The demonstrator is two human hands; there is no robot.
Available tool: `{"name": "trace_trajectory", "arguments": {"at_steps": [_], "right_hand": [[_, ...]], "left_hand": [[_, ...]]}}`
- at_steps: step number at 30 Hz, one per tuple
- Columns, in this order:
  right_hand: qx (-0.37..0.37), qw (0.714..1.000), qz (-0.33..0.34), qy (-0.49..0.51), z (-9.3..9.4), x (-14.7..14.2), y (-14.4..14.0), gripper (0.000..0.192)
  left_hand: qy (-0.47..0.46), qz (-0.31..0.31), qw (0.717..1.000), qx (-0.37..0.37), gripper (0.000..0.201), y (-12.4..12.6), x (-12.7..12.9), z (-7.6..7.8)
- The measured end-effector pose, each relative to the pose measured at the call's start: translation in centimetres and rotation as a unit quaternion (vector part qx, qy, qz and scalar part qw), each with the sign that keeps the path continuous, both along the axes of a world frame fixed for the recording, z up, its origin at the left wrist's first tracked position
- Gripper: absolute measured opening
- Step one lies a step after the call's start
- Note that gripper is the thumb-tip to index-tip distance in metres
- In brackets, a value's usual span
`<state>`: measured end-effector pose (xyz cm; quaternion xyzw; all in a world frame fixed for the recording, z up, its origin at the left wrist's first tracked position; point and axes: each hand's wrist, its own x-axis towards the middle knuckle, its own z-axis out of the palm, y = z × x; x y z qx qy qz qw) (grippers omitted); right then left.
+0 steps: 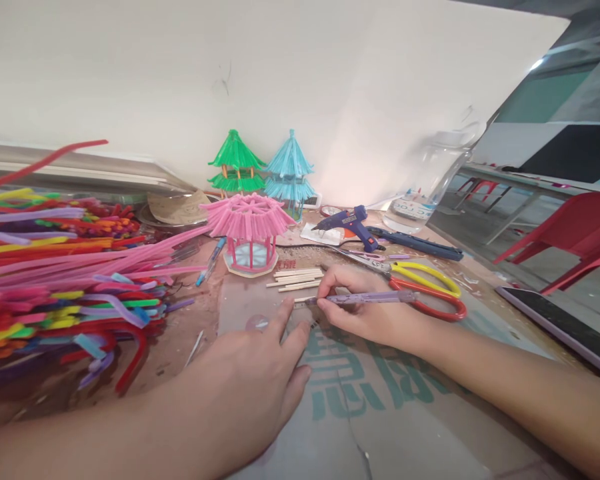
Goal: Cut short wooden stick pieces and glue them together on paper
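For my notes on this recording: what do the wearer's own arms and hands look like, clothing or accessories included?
Both are bare. The left forearm and right forearm show no sleeve, watch or bracelet in view. The left hand and right hand wear no gloves, and no ring shows on the visible fingers. Upper arms are out of frame.

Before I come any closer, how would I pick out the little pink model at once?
Look towards the big white backdrop, where a pointed green model and a pointed light-blue model stand side by side. Just in front of that pair stands the pink model. Unlike its two-tiered neighbours, it has a single roof, blunt on top.
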<state>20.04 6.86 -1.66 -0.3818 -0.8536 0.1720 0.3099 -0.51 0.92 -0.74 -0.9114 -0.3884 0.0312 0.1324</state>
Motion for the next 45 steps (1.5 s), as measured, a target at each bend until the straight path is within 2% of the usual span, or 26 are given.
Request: {"name": "trace_trajectory", "arguments": {"at_steps": [13, 23, 31, 40, 45], "right_hand": [[-0.009, 1.0, 0.003, 0.027, -0.17, -0.21, -0.1, 0.006], [0.019, 1.0, 0.002, 0.016, -0.2, -0.15, 0.19, 0.005], [0.007, 1.0, -0.002, 0.022, -0.24, -0.16, 0.03, 0.004], [-0.01, 0.999, -0.002, 0.034, -0.3, -0.2, -0.01, 0.005], [-0.013, 0.999, -0.009, 0.035, -0.21, -0.18, -0.03, 0.004]], "left_hand": [[-0.003, 0.01, 1.0, 0.006, 0.048, -0.02, -0.13, -0.17], [0.006, 0.021, 1.0, 0.002, 0.047, 0.03, 0.34, -0.04], [0.033, 0.0, 0.999, -0.002, 0.044, 0.03, 0.29, 0.23], [0.035, 0.012, 0.999, 0.0, 0.044, 0.1, 0.36, 0.16], [0.034, -0.015, 0.999, 0.006, 0.042, 0.29, 0.27, -0.1]]}}
